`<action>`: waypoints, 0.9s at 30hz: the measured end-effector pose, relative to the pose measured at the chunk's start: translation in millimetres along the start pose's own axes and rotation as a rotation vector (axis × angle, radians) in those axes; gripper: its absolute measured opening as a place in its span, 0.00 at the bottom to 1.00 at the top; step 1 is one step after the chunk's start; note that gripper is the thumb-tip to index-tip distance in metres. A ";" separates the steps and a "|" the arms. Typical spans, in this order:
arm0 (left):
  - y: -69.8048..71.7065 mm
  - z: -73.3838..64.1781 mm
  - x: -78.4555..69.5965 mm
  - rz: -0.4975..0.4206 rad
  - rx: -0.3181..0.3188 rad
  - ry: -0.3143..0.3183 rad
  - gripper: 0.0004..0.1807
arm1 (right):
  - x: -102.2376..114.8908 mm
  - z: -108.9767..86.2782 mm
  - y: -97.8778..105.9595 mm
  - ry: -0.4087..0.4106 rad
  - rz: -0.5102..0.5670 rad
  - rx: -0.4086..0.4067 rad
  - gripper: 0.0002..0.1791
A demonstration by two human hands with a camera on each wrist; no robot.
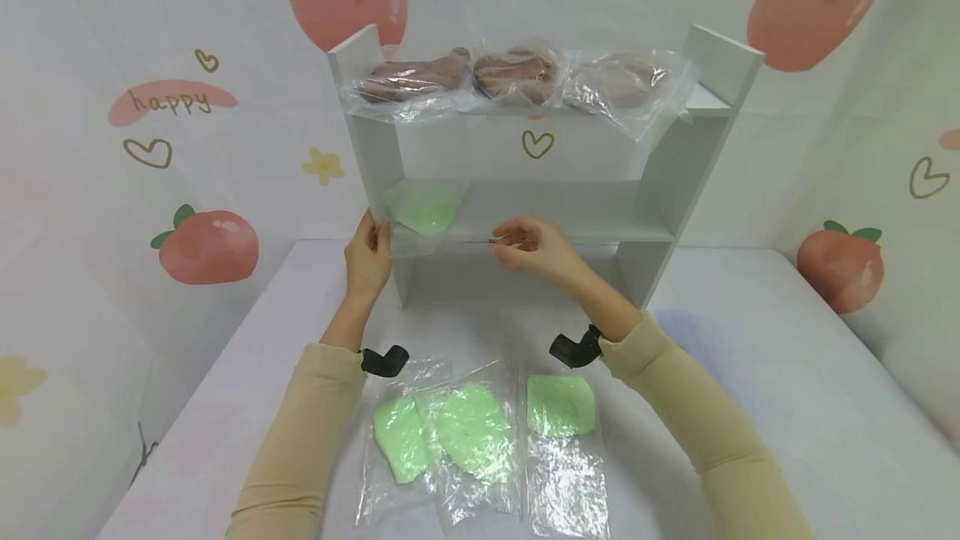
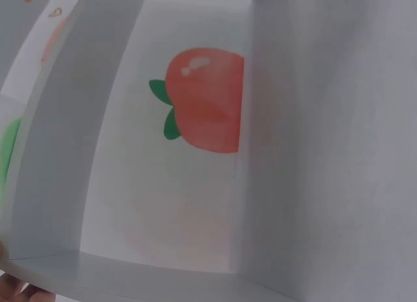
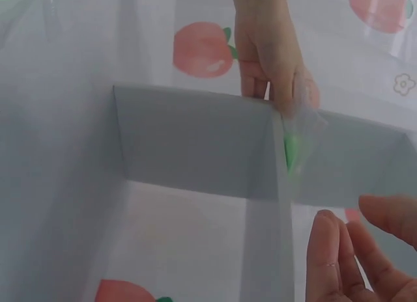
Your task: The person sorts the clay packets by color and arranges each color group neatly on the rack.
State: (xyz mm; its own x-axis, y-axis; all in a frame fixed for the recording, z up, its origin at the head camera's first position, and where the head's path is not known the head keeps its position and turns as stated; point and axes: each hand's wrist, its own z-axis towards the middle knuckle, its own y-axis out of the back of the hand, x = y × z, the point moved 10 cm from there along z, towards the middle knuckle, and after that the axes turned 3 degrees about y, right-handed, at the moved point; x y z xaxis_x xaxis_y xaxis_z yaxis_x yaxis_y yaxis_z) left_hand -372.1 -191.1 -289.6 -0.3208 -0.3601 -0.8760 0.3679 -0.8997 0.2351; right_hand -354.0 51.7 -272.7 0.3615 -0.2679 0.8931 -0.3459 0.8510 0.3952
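Observation:
A grey-white shelf unit stands at the back of the table. My left hand grips its left side panel, thumb in front and fingers round the outer side. Beside that hand, a clear bag with a flat light-green piece lies on the middle shelf, its plastic hanging over the front edge. My right hand hovers by the front edge of the middle shelf. In the right wrist view, its thumb and fingers are apart with nothing between them.
On the top shelf lie three clear bags with brown contents. Closer to me, three clear bags with light-green pieces lie flat on the white table. A curtain with peach prints hangs behind.

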 end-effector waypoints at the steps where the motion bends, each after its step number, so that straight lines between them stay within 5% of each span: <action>1: 0.1 0.1 0.2 0.002 0.002 0.001 0.24 | -1.0 -1.8 0.1 0.005 -0.010 0.009 0.21; 13: -0.1 0.1 -1.3 0.006 0.014 0.013 0.24 | -23.5 -36.0 6.9 -0.040 -0.132 0.082 0.22; 27: -0.6 0.5 0.3 0.000 0.014 0.008 0.24 | -79.6 -91.7 10.6 -0.092 -0.242 0.266 0.29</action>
State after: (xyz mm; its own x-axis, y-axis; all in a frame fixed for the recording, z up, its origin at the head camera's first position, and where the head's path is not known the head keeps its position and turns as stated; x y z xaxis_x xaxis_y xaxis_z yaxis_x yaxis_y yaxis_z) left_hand -372.8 -190.8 -289.8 -0.3137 -0.3578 -0.8795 0.3559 -0.9030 0.2404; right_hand -307.0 123.5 -359.3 0.3853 -0.4967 0.7777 -0.4770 0.6142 0.6286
